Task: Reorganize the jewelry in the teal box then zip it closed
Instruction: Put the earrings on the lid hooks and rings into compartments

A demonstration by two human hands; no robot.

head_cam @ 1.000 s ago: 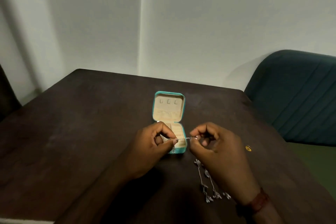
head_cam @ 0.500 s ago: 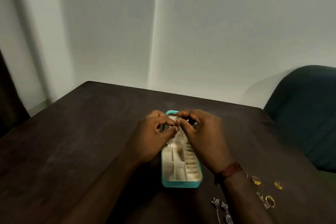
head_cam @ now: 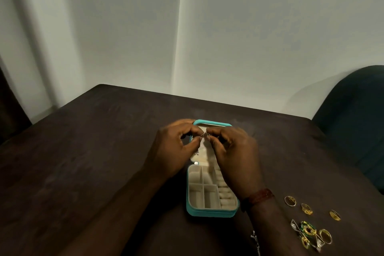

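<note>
Two hands meet at the centre of the frame over the raised lid of the open teal box (head_cam: 207, 212). The left hand (head_cam: 176, 149) and right hand (head_cam: 232, 151) each pinch a fine silver chain (head_cam: 204, 134), fingers (head_cam: 196, 141) drawn narrow around it. The box lies on the dark worktop (head_cam: 93, 162), its cream compartments showing below the hands. The chain looks feather-light, limp and quick to tangle or snag. It is probably best held near its ends or clasp, with a light pinch rather than a pull. Loose rings (head_cam: 307, 209) wait at lower right. A second earlier the hands held the chain stretched between them over the tray half of the box. Half a second ago they were already at the lid, as now.
</note>
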